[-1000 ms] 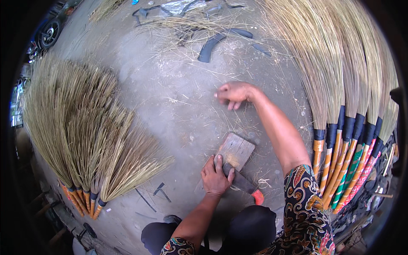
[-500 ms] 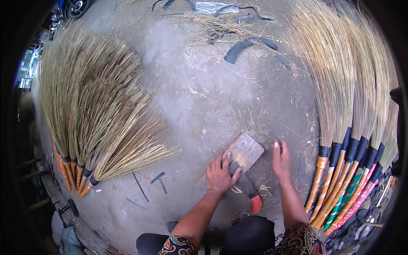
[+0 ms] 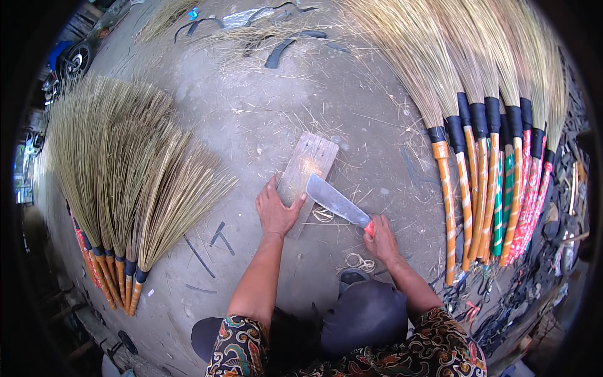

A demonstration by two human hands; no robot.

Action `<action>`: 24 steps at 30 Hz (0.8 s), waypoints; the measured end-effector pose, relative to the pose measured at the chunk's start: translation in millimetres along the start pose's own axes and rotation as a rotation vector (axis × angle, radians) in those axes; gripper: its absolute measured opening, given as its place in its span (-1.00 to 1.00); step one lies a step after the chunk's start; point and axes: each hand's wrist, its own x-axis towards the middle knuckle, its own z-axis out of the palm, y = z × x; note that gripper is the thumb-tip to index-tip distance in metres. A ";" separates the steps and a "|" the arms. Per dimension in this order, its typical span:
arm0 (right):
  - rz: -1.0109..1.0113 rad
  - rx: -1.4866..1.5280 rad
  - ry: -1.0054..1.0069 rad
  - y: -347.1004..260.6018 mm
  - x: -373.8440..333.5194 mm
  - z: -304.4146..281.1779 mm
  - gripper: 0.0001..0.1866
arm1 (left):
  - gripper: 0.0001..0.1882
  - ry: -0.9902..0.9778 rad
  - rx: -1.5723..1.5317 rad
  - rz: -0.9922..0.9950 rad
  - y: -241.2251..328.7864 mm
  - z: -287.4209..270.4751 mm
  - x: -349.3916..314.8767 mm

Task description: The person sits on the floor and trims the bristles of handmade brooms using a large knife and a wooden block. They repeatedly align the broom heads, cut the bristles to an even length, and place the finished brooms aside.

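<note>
A broad-bladed knife (image 3: 339,202) with a red handle is in my right hand (image 3: 381,240), whose fingers wrap round the handle. Its blade slants up and left, and the tip lies over a worn wooden board (image 3: 321,148) on the ground. My left hand (image 3: 276,208) is open at the board's left edge, fingers stretched forward and the thumb over the wood close to the blade tip. Pale shavings (image 3: 310,166) lie on the board. A loop of pale strips (image 3: 323,215) rests beside the board under the blade.
Grass brooms (image 3: 125,182) with orange-wrapped handles lie fanned on the left. More brooms (image 3: 483,119) with orange, green and red handles stand in a row at right. Black rubber strips (image 3: 279,53), loose straw and a motorbike wheel (image 3: 76,60) are farther off.
My right hand, empty before, has taken hold of the knife's handle and raised it off the ground by the board. My left hand has shifted from atop the board and knife to the board's left edge.
</note>
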 end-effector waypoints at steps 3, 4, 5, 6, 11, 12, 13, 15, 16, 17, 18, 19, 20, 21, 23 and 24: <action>0.145 0.011 -0.069 12.3 -29.9 -19.2 -0.36 | 0.36 -0.232 0.249 -0.095 -0.7 -12.4 -39.7; 0.254 -0.028 -0.089 15.9 -38.5 -26.5 -0.33 | 0.39 -0.185 0.187 -0.083 1.3 -12.1 -44.8; 0.206 -0.034 -0.030 19.8 -45.9 -34.3 -0.29 | 0.42 -0.197 0.155 -0.120 3.4 -11.3 -46.8; 0.203 -0.072 0.025 24.5 -51.1 -43.3 -0.25 | 0.45 -0.169 0.080 -0.111 7.2 -8.4 -45.2; 0.343 -0.317 0.582 91.3 -39.1 -117.9 -0.15 | 0.43 -0.157 0.103 -0.171 30.0 10.6 -27.7; 0.424 -0.390 0.698 113.1 -35.4 -137.8 -0.18 | 0.43 -0.147 0.078 -0.175 35.2 14.7 -24.0; 0.502 -0.497 0.807 135.6 -34.0 -157.1 -0.21 | 0.43 -0.154 0.105 -0.198 40.0 18.3 -21.0; 0.737 -0.522 0.879 177.9 -37.5 -190.1 -0.25 | 0.42 -0.142 0.135 -0.241 47.0 22.9 -18.5; 0.858 -0.539 0.830 196.1 -40.9 -202.2 -0.28 | 0.43 -0.153 0.141 -0.243 48.9 24.1 -18.4; 0.951 -0.482 0.767 211.8 -44.2 -211.2 -0.26 | 0.43 -0.151 0.143 -0.247 49.1 24.6 -19.1; 1.054 -0.477 0.731 224.8 -46.6 -217.6 -0.25 | 0.44 -0.148 0.157 -0.260 48.1 24.7 -19.8; 1.053 -0.383 0.719 235.0 -48.1 -222.3 -0.24 | 0.44 -0.145 0.131 -0.238 45.9 24.7 -20.4; 1.069 -0.309 0.710 242.5 -48.9 -226.1 -0.22 | 0.43 -0.143 0.113 -0.226 42.4 24.3 -20.9; 1.105 -0.205 0.656 247.5 -49.5 -229.4 -0.20 | 0.43 -0.160 0.097 -0.223 38.4 24.5 -21.0; 1.087 -0.255 0.555 250.2 -51.2 -234.4 -0.20 | 0.36 -0.181 0.011 -0.196 29.1 23.7 -21.1; 1.065 -0.292 0.495 248.1 -52.6 -235.8 -0.19 | 0.32 -0.163 -0.031 -0.196 24.5 22.2 -21.2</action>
